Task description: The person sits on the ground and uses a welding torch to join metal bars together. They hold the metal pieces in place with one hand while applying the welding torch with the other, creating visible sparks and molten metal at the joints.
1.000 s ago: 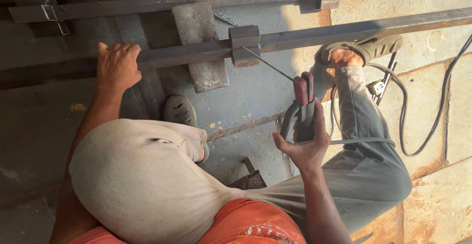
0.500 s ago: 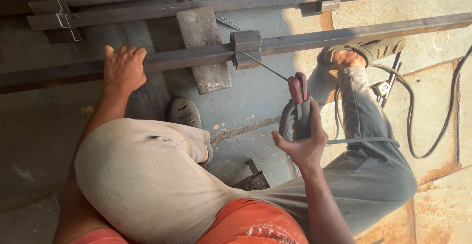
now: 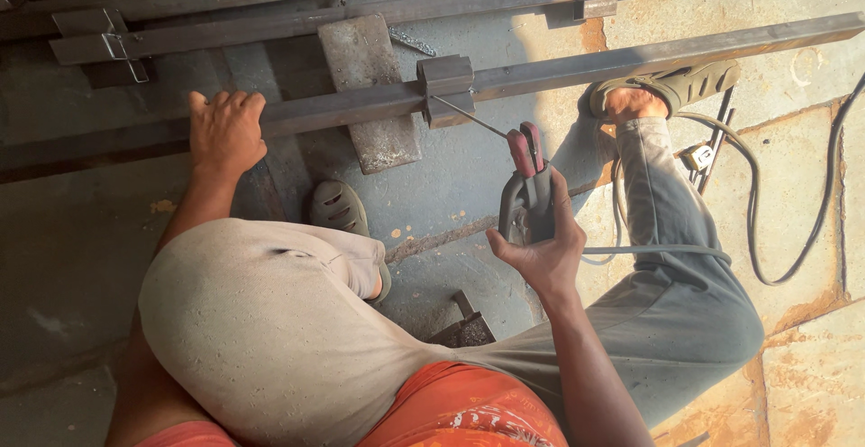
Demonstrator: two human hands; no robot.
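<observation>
The right hand [image 3: 541, 253] grips a welding holder [image 3: 527, 199] with red jaws. Its thin rod [image 3: 468, 115] points up to a small steel block [image 3: 448, 89] on the long steel bar [image 3: 631, 58]. The left hand [image 3: 225, 132] presses down on that same bar, far left of the block. Since a moment ago, both hands have hardly moved. The bar looks grey, flat and rough.
</observation>
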